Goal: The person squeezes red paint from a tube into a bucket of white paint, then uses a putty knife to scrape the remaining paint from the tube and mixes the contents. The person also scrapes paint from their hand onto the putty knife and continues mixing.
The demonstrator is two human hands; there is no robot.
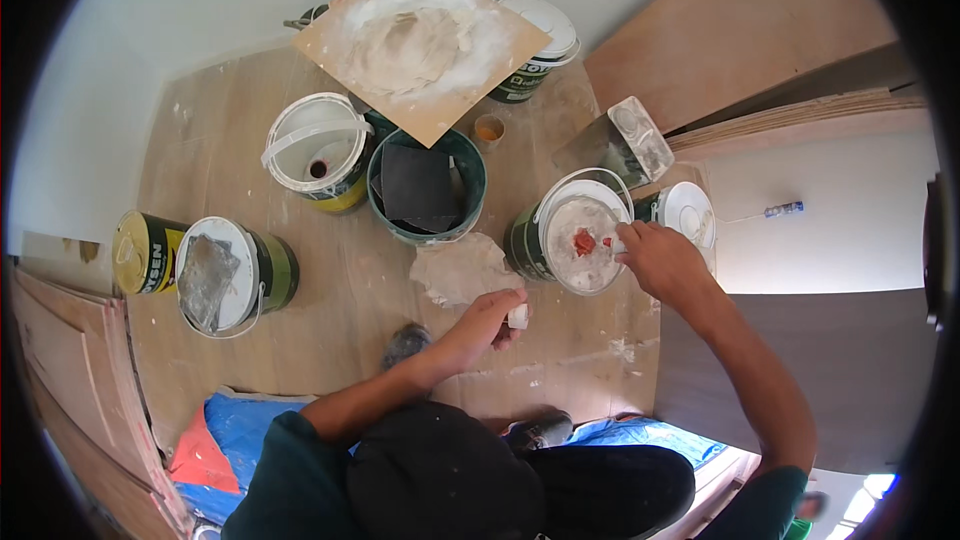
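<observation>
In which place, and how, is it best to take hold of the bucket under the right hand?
Probably the middle of the white handle is the best grip on the bucket, coming from the far side: it arches beyond the far rim, away from the red patch. The right hand occupies the right side.

From my end, pale paste (pixel 575 272) looked matt, rough; bucket lid (pixel 688 213) smooth plastic; floor (pixel 335 340) wood-grained; black sheet (pixel 418 183) matt; blue tarp (pixel 242 425) creased, plasticky.
</observation>
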